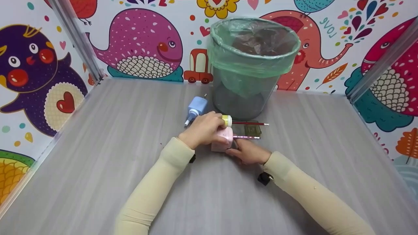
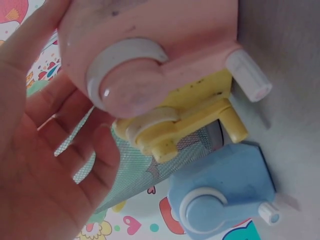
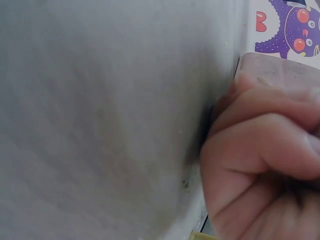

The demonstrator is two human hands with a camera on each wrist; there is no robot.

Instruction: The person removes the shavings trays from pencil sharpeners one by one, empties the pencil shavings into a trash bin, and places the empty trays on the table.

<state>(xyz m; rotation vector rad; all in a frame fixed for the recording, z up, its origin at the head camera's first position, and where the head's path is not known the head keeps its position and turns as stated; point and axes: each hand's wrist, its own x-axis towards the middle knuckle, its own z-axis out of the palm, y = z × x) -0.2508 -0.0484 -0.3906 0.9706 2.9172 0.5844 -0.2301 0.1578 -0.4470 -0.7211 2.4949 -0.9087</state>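
Observation:
A pink crank pencil sharpener (image 2: 150, 20) stands on the table, a patterned pencil (image 1: 248, 137) sticking out of its front. My left hand (image 1: 205, 129) grips it from above, thumb on the near side. Close behind stands a yellow pencil sharpener (image 2: 205, 100) with a dark red pencil (image 1: 249, 123) in it. My right hand (image 1: 249, 151) is at the pink sharpener's lower front, fingers curled against it; what the fingertips touch there is partly hidden. A dark translucent box (image 1: 253, 129) lies under the pencils. Left of the bin is a blue pencil sharpener (image 2: 225, 175).
A grey mesh bin (image 1: 241, 101) with a green plastic liner (image 1: 251, 67) stands right behind the sharpeners. Printed panels (image 1: 143, 39) with cartoon animals enclose the grey table (image 1: 98, 156) at the back and sides.

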